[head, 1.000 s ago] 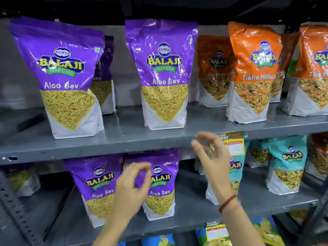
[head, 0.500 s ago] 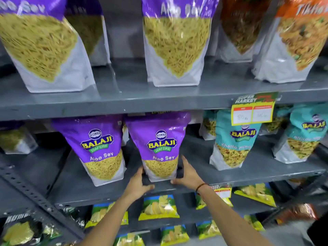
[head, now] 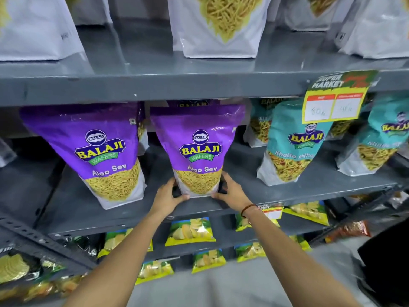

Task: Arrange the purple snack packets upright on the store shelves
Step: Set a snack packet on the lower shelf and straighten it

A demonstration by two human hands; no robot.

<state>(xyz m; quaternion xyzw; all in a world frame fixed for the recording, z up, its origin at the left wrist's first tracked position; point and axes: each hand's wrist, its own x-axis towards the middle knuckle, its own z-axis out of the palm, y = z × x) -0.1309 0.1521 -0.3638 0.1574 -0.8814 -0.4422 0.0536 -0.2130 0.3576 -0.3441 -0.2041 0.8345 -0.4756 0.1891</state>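
Two purple Aloo Sev packets stand upright on the grey middle shelf (head: 73,202). The right purple packet (head: 198,149) is held at its base from both sides: my left hand (head: 169,197) grips its lower left corner, my right hand (head: 231,192) its lower right corner. The left purple packet (head: 95,151) stands free beside it, leaning slightly. Another purple packet (head: 192,103) peeks out behind the held one. On the shelf above, only the white bottoms of more Aloo Sev packets (head: 218,25) show.
Teal snack packets (head: 292,142) stand to the right on the same shelf. A yellow price tag (head: 332,103) hangs from the upper shelf's edge. Small green-yellow chip packets (head: 190,231) lie on the lower shelves. A slotted metal upright (head: 33,238) runs at lower left.
The view has dropped from the upper shelf to the middle one. Both hands went from hovering free to clasping the base of the right purple packet.
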